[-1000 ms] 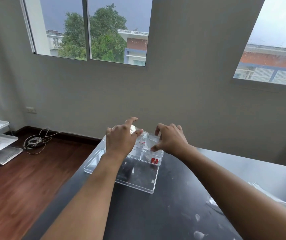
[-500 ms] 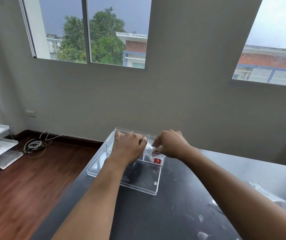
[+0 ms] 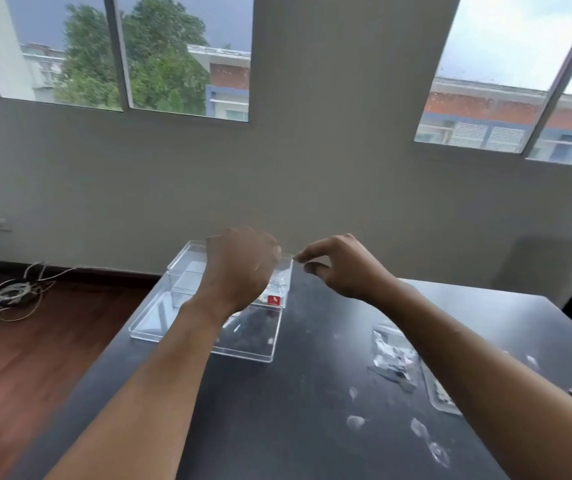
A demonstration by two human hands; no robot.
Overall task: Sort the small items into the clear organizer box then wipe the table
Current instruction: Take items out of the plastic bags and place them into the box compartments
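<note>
Since half a second ago both hands have lifted off the box and drawn slightly apart, and the view has swung right, bringing more of the counter (image 3: 277, 410) into sight.

Far left of the hands, a coil of cable (image 3: 14, 292) lies on the wooden floor. The left hand (image 3: 243, 268) hangs over the box (image 3: 187, 271), fingers curled down in a loose fist; whether it holds anything I cannot tell, since its back faces the camera. The box sits under and just left of that hand, at the counter's left edge, its lid (image 3: 243, 344) lying open and flat toward the person. A red label (image 3: 274, 300) shows on its near wall, just below the left hand. The right hand (image 3: 340, 268) hovers just right of the box, thumb and forefinger brought nearly together at the tip; a very small item may be pinched there, but it is too small to see.

Right of and nearer than the right hand, clear bags (image 3: 395, 358) of small parts lie on the counter, partly hidden by the right forearm, with pale smears (image 3: 355, 422) close by.

The sorting looks unfinished. To do it well, I would steady the box with the left hand, carry each bag low over a compartment and release only inside the walls, keeping like with like. Wiping should wait until the bags are cleared.
</note>
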